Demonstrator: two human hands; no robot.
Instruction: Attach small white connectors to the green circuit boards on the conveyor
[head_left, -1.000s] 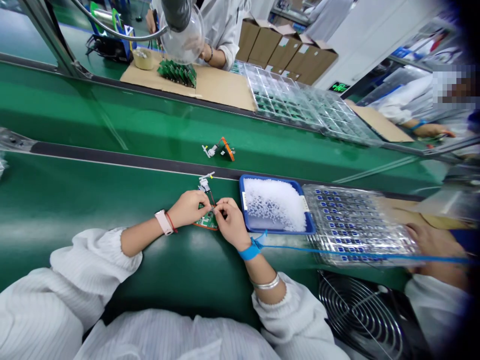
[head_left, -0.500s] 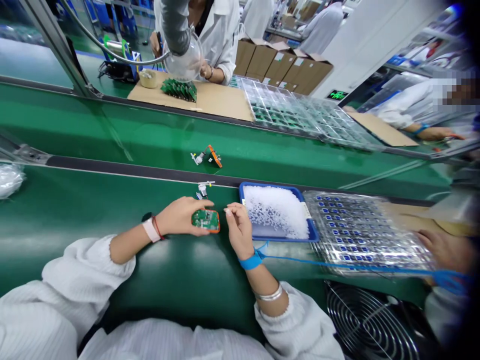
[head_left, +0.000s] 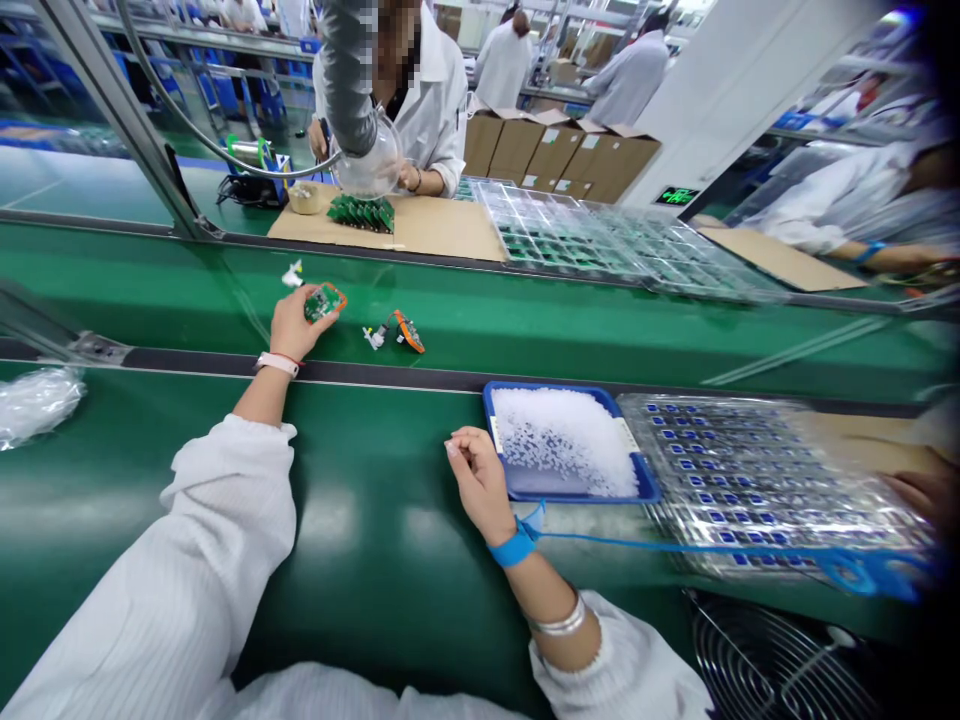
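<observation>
The left hand (head_left: pixel 298 330) is grasping a green circuit board (head_left: pixel 324 302) above the far belt (head_left: pixel 525 345) — the board is at its fingertips. The right hand (head_left: pixel 478 472) is waiting beside a blue tray (head_left: pixel 574 497) — its fingers (head_left: pixel 459 446) are pinching together, but I cannot tell if they are holding anything.

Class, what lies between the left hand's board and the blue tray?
In the head view: a wired orange-edged board on the green belt, then a black strip.

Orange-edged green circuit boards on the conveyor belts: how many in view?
2. One orange-edged green circuit board sits at the left hand's fingers above the green conveyor belt; the other lies on that belt to its right. More may be hidden in the far clear plastic trays.
</observation>
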